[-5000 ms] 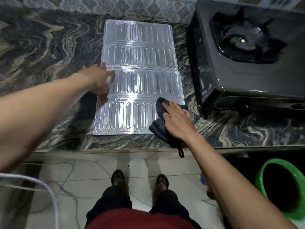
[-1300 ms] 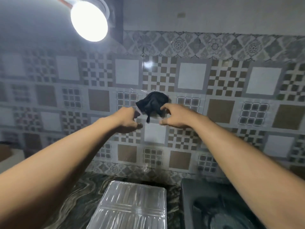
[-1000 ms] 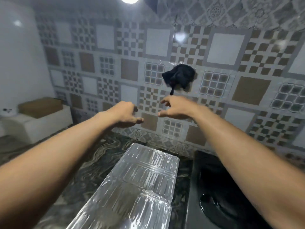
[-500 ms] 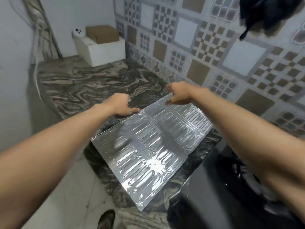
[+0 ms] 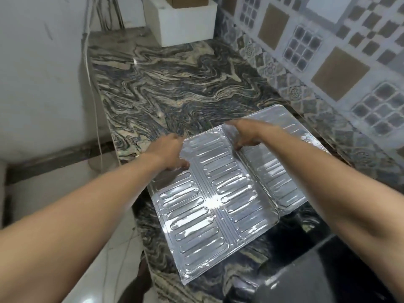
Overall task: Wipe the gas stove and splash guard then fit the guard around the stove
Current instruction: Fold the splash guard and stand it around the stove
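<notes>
- The splash guard [image 5: 220, 193], a silver foil sheet with pressed oval ribs, is seen flat on the marbled counter [image 5: 185, 84], with its long axis running diagonally from the near edge of the counter up toward the tiled wall [image 5: 328, 51].
- A fold line is seen across the guard; the far panel, beyond the right hand, points to the wall, and the near panels, below both hands, point to the person.
- The left hand [image 5: 172, 153] is placed on the left long edge of the guard, with the fingers curled down on the foil; whether the edge is pinched or only touched cannot be told.
- The right hand [image 5: 244, 135] is placed on the same left edge just at the fold, fingers bent down on the foil; a closed grasp cannot be confirmed.
- The black stove [image 5: 328, 278] is seen only partly, well below the right hand, beside the near right corner of the guard.
- A white box [image 5: 185, 20] is seen far beyond both hands, at the end of the counter.
- Compared with half a second ago, both hands were lowered from above the guard onto its edge, and the dark cloth on the wall is no longer in view.
</notes>
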`<state>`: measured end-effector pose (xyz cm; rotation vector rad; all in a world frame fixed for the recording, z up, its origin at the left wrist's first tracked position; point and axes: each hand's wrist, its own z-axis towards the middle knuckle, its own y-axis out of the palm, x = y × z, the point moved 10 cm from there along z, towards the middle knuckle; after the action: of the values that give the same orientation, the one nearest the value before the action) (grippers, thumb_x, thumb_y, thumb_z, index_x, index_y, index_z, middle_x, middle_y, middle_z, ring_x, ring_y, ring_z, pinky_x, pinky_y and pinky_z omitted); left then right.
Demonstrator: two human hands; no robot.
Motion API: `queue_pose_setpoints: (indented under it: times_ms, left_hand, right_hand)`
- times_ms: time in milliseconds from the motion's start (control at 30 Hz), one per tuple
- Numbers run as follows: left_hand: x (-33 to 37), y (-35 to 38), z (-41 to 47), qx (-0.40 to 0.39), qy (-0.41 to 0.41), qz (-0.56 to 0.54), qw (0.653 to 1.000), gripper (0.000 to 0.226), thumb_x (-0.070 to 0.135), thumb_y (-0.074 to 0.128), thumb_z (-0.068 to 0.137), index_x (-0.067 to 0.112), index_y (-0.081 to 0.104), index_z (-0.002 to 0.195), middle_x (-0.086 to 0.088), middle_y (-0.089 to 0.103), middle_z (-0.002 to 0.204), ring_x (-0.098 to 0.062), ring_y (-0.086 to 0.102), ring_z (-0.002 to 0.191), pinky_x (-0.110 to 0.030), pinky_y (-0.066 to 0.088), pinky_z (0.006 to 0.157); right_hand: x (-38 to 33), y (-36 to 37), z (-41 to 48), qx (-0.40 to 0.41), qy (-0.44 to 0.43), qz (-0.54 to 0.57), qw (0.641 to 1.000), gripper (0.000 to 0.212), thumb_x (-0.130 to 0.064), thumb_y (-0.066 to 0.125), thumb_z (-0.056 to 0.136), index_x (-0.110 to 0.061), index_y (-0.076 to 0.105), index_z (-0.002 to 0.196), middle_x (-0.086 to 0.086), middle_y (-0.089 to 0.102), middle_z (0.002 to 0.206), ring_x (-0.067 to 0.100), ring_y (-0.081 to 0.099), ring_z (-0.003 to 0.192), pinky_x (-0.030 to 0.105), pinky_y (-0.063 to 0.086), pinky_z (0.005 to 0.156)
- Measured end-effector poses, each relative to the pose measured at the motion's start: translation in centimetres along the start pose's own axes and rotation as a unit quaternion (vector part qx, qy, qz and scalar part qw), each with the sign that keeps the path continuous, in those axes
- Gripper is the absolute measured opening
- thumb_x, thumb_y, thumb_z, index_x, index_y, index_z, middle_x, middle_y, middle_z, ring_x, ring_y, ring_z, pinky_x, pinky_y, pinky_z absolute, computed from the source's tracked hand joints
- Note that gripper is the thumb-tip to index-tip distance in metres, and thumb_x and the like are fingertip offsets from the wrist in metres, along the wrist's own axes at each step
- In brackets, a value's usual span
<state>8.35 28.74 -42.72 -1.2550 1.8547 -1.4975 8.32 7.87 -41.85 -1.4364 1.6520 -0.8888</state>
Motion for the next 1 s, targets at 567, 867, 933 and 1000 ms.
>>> queue_pose_setpoints:
  times_ms: [567, 867, 933, 1000]
  left_hand:
    - [0.4, -7.5, -0.2, 0.112, -0.048, -0.132, 0.984, 0.058, 0.022, 0.09, 0.064, 0.019, 0.07, 0.119, -0.007, 0.071, 0.12, -0.027, 0.064, 0.114, -0.035, 0.05, 0.096]
    - [4.8, -22.9, -9.7, 0.279, 0.037, -0.161, 0.946, 0.027, 0.012, 0.069, 0.081, 0.023, 0.077, 0.105, -0.005, 0.076, 0.103, -0.022, 0.068, 0.104, -0.03, 0.051, 0.093]
    - [5.5, -24.9, -11.5, 0.291, 0.058, -0.151, 0.943, 0.025, 0.012, 0.07, 0.082, 0.021, 0.078, 0.104, -0.005, 0.076, 0.1, -0.018, 0.068, 0.103, -0.018, 0.044, 0.085]
    - [6.1, -26.2, -12.9, 0.301, 0.072, -0.133, 0.942, 0.026, 0.013, 0.071, 0.084, 0.022, 0.077, 0.107, -0.005, 0.076, 0.104, -0.016, 0.067, 0.104, -0.015, 0.038, 0.08]
  right_hand:
    - [-2.1, -4.1, -1.5, 0.079, -0.039, -0.025, 0.996, 0.09, -0.032, 0.093, 0.059, -0.015, 0.031, 0.123, 0.019, 0.053, 0.125, 0.039, 0.057, 0.11, 0.045, 0.049, 0.092]
    - [-3.0, -18.1, -15.6, 0.24, -0.032, -0.028, 0.97, 0.041, -0.031, 0.078, 0.082, -0.018, 0.056, 0.115, 0.011, 0.064, 0.118, 0.032, 0.058, 0.106, 0.038, 0.043, 0.081]
    - [-3.1, -20.0, -18.7, 0.264, -0.032, -0.007, 0.964, 0.023, -0.029, 0.075, 0.086, -0.018, 0.068, 0.106, 0.006, 0.066, 0.098, 0.028, 0.06, 0.092, 0.031, 0.04, 0.072]
    - [-3.2, -21.1, -21.2, 0.292, -0.041, 0.021, 0.955, 0.019, -0.027, 0.074, 0.087, -0.015, 0.073, 0.101, 0.003, 0.063, 0.084, 0.024, 0.059, 0.082, 0.028, 0.037, 0.068]
